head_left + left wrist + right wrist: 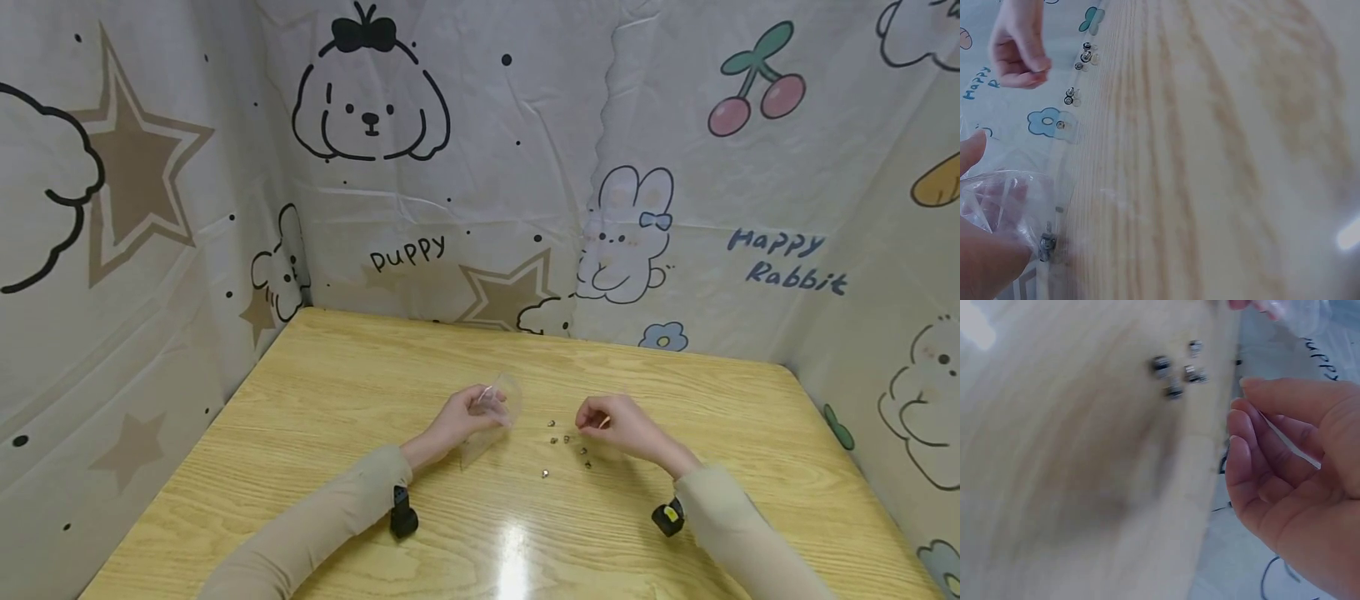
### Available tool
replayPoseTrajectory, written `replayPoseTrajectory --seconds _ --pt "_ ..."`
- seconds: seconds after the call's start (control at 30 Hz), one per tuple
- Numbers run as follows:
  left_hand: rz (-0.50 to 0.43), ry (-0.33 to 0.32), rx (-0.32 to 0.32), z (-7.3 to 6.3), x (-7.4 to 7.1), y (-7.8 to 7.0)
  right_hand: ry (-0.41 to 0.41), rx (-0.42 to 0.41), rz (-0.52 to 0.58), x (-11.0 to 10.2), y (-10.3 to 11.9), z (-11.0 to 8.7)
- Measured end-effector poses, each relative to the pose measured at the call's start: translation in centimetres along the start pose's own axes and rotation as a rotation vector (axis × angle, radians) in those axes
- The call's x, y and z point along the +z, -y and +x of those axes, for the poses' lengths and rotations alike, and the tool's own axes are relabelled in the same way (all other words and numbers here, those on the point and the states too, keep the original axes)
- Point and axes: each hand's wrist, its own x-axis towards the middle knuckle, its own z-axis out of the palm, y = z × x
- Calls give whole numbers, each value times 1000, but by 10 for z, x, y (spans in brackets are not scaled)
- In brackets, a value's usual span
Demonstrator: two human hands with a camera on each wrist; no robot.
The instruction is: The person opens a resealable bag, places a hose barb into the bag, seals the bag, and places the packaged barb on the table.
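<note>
My left hand (457, 421) grips a clear plastic bag (506, 400) near its mouth, left of the table's middle. Several small dark silvery metal pieces (1047, 244) show through its plastic low in the left wrist view. More small metal pieces (566, 439), short and knobby, lie scattered on the wood between the hands. Over their right side hovers my right hand (618, 425), fingers bent and thumb tip close to the index finger. In the right wrist view nothing shows between the fingertips (1239, 425), which are apart from the metal pieces (1161, 366).
The light wood table (360, 358) reaches back to a pale cloth (480, 183) printed with cartoon animals and stars, which also hangs at both sides. One metal piece (545, 473) lies nearer the front edge than the others. A bright reflection shows on the front tabletop.
</note>
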Motion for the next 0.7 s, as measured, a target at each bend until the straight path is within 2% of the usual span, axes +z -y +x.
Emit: replayPoseTrajectory --seconds 0.27,0.43,0.7 --pt "3 -5 -1 0 0 1 47 2 6 9 -13 -11" --pt "6 -1 -4 0 0 2 70 -2 18 13 -16 -10" --pt "8 -2 -3 1 0 1 73 6 -25 16 -17 -9"
